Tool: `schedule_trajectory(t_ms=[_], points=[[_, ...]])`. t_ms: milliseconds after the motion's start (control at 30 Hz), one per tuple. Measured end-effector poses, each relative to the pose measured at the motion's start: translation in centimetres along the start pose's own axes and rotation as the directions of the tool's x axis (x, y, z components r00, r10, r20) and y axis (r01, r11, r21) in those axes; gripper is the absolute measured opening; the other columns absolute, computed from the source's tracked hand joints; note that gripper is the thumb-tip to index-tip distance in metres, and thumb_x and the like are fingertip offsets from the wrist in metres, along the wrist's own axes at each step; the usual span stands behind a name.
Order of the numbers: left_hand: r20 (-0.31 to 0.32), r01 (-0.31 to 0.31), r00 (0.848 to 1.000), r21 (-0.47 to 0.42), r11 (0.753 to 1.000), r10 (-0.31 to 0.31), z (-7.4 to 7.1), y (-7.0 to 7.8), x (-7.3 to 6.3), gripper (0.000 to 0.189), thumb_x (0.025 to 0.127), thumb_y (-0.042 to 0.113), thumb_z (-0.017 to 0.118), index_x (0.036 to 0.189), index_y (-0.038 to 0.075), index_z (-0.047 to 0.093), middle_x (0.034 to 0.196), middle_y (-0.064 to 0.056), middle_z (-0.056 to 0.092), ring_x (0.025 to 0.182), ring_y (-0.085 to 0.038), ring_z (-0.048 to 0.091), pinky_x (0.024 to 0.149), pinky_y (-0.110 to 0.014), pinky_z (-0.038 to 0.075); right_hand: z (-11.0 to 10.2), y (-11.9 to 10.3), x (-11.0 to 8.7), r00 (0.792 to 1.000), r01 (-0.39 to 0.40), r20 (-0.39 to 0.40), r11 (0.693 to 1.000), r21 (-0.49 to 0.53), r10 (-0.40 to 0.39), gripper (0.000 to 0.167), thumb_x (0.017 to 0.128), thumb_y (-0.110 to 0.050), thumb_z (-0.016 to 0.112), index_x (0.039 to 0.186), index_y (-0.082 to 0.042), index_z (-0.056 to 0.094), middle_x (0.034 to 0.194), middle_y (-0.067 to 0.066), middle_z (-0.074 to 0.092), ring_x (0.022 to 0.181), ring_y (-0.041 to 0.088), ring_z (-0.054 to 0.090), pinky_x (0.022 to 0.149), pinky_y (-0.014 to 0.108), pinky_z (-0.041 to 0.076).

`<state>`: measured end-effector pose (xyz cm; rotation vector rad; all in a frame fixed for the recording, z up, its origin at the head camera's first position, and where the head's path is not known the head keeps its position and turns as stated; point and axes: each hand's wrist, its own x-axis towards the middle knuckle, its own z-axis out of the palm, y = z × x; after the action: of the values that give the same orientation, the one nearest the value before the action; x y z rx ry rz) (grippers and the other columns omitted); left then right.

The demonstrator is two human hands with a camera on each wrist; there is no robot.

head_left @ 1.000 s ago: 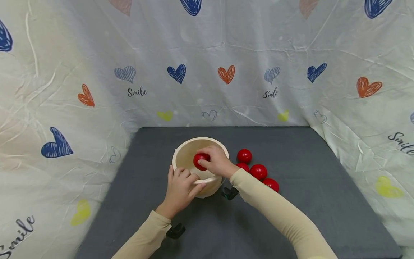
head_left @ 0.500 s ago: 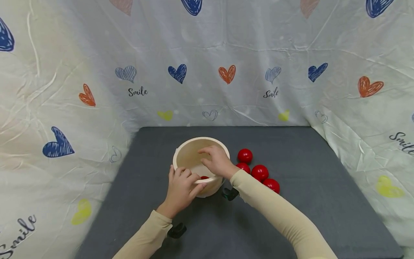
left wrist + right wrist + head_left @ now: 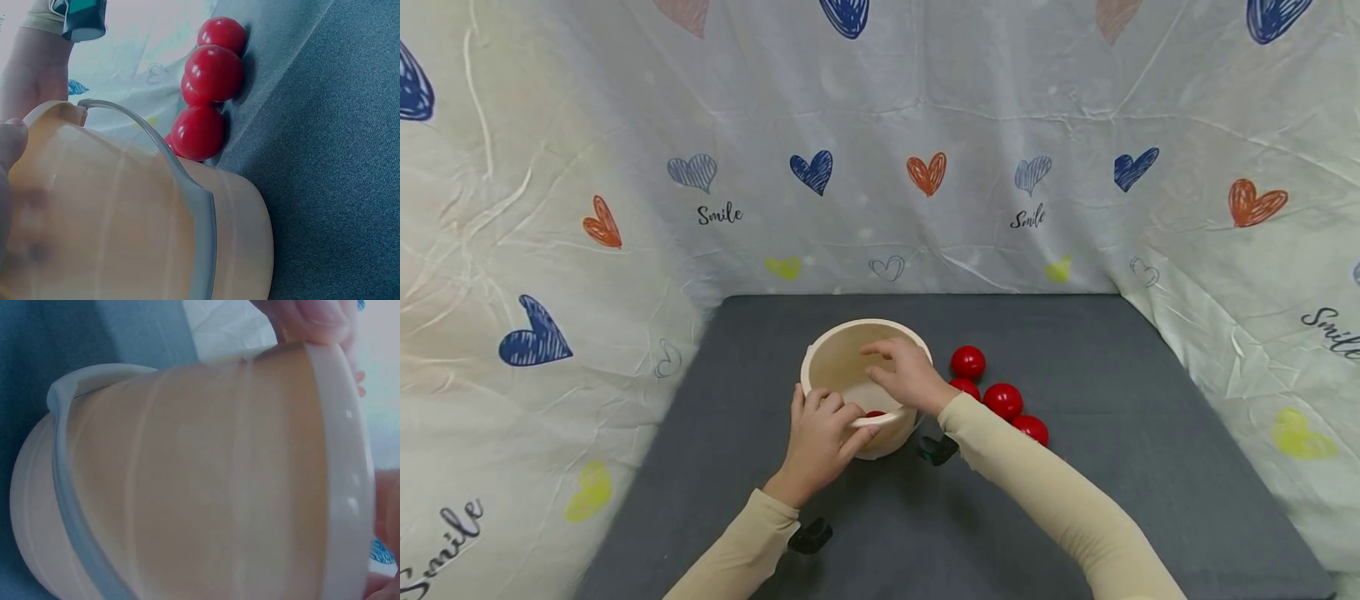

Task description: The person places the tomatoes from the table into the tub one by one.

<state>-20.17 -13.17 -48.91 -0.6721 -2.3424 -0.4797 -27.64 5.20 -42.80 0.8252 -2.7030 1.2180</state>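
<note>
Nearest me, my left hand (image 3: 823, 429) grips the near-left rim of the cream bucket (image 3: 891, 437), thumb along the outside. Just inside, a sliver of a red ball (image 3: 874, 414) shows by my fingers; the near wall hides the rest. A grey handle (image 3: 204, 244) curves round the outer wall. A little farther, my right hand (image 3: 906, 375) hangs over the bucket's mouth, fingers loosely bent, grasping nothing. What counts now, I judge, is sideways: the loose red balls (image 3: 1002, 402) lie right of the bucket, on the far side of my right sleeve (image 3: 1045, 492), so my right hand is the nearer one, though its fingertips point left, away from them. Being round, they have no long axis, but the cluster slants across the dark tabletop (image 3: 1127, 375), its nearest ball (image 3: 1034, 428) farthest right. Beyond hangs a pale sheet (image 3: 880, 100) printed with hearts.
</note>
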Motion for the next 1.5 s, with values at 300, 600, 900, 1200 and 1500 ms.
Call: schedule_trajectory(t_ms=[300, 600, 900, 1200, 1500], points=[[-0.038, -0.004, 0.999, -0.011, 1.000, 0.003, 0.1, 0.0, 0.0, 0.066, 0.100, 0.070, 0.033, 0.085, 0.016, 0.069, 0.081, -0.007, 0.061, 0.096, -0.036, 0.057, 0.100, -0.087, 0.028, -5.5, 2.6, -2.0, 0.982, -0.053, -0.172, 0.991, 0.124, 0.074, 0.037, 0.097, -0.013, 0.067, 0.133, -0.005, 0.065, 0.137, 0.017, 0.061, 0.125, 0.039, 0.061, 0.091, 0.044, 0.061], [-0.038, 0.014, 0.999, -0.032, 0.999, -0.015, 0.2, 0.0, -0.3, 0.063, 0.100, 0.069, 0.036, 0.083, 0.017, 0.068, 0.079, -0.007, 0.059, 0.096, -0.036, 0.056, 0.099, -0.087, 0.027, -11.9, 8.8, -7.1, 0.920, -0.309, -0.214, 0.943, 0.124, 0.329, 0.045, 0.104, -0.026, 0.058, 0.145, -0.010, 0.054, 0.150, 0.019, 0.052, 0.135, 0.040, 0.053, 0.107, 0.056, 0.049], [-0.048, 0.010, 0.999, -0.022, 1.000, -0.011, 0.2, -0.1, -0.3, 0.067, 0.101, 0.070, 0.032, 0.083, 0.017, 0.069, 0.081, -0.007, 0.061, 0.096, -0.036, 0.056, 0.100, -0.087, 0.027, -13.8, 12.7, -12.3, 0.834, -0.477, -0.203, 0.856, 0.201, 0.512, 0.052, 0.106, -0.032, 0.053, 0.151, -0.008, 0.046, 0.154, 0.024, 0.045, 0.136, 0.042, 0.052, 0.100, 0.052, 0.054], [-0.045, 0.011, 0.999, -0.030, 1.000, -0.013, 0.3, 0.0, 0.0, 0.065, 0.101, 0.070, 0.033, 0.084, 0.018, 0.069, 0.081, -0.006, 0.061, 0.097, -0.035, 0.056, 0.100, -0.087, 0.027, -11.3, 14.9, -15.8, 0.808, -0.549, -0.114, 0.809, 0.207, 0.578, 0.053, 0.105, -0.030, 0.055, 0.150, -0.004, 0.045, 0.151, 0.028, 0.048, 0.132, 0.042, 0.054, 0.088, 0.040, 0.061], [-0.043, 0.014, 0.999, -0.045, 0.999, -0.016, 0.4, 0.2, 0.2, 0.066, 0.101, 0.070, 0.033, 0.084, 0.017, 0.069, 0.082, -0.006, 0.062, 0.097, -0.036, 0.056, 0.101, -0.087, 0.026, -7.8, 15.6, -16.9, 0.814, -0.560, -0.012, 0.790, 0.252, 0.581, 0.053, 0.100, -0.027, 0.063, 0.145, -0.002, 0.051, 0.145, 0.031, 0.052, 0.124, 0.042, 0.060, 0.079, 0.037, 0.063]])
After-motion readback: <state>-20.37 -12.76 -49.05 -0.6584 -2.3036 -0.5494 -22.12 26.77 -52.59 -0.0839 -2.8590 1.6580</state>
